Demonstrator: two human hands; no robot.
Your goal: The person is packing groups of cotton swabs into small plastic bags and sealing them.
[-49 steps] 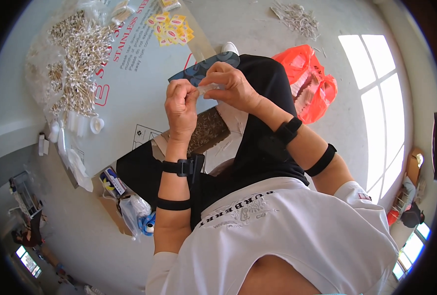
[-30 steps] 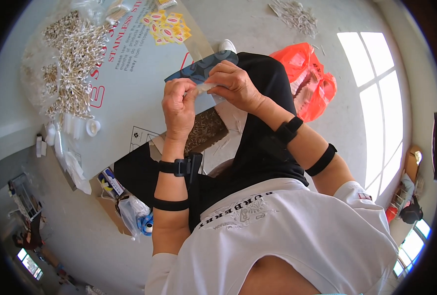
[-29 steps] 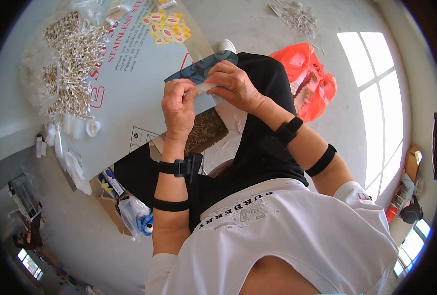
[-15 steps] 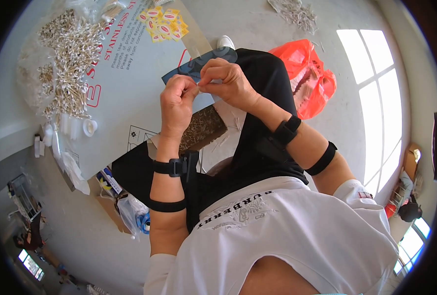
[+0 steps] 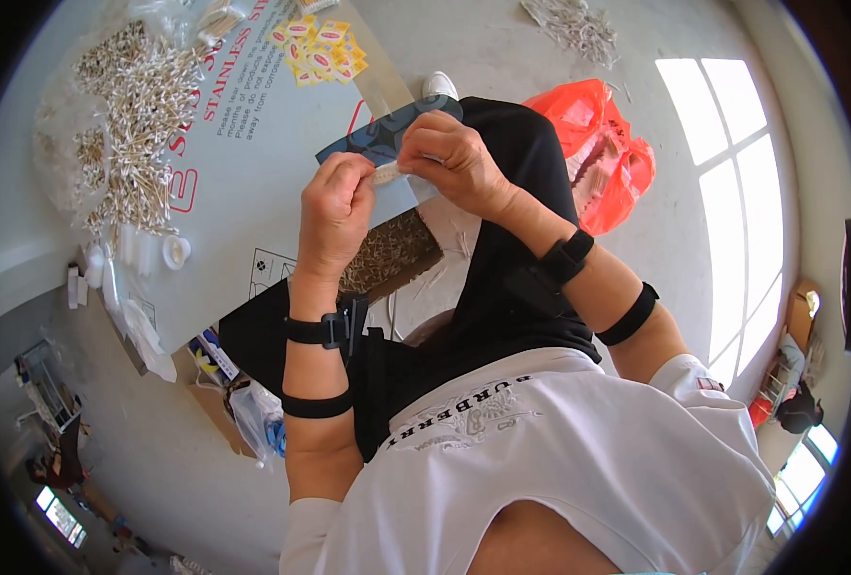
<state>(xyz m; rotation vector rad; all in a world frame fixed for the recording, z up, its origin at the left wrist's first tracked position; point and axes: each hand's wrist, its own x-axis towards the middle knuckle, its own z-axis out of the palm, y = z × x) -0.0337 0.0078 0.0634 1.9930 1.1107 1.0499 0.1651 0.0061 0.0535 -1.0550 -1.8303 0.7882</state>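
A short pale strip [image 5: 385, 173], whitish with a ribbed look, spans the gap between my hands; its exact kind is too small to tell. My left hand [image 5: 337, 206] is closed, pinching its left end between thumb and fingers. At the other end, my right hand [image 5: 454, 165] is closed in a pinch too. Both hands are above the near edge of the sheet-covered table [image 5: 243, 201], by a dark blue-grey patch [image 5: 349, 144]. Just below them sits an open box [image 5: 402, 251] full of thin, brownish-tipped sticks.
A heap of cotton swabs [image 5: 138, 115] in clear plastic lies at the table's far left. Small yellow-and-white labels [image 5: 320, 53] are piled at the back. White plastic containers [image 5: 176, 252] stand at the left edge. An open red bag [image 5: 627, 182] with pinkish packs is on the floor at right.
My hands have moved slightly apart, the left one to the left and the right one to the right. The pale strip between them now shows.
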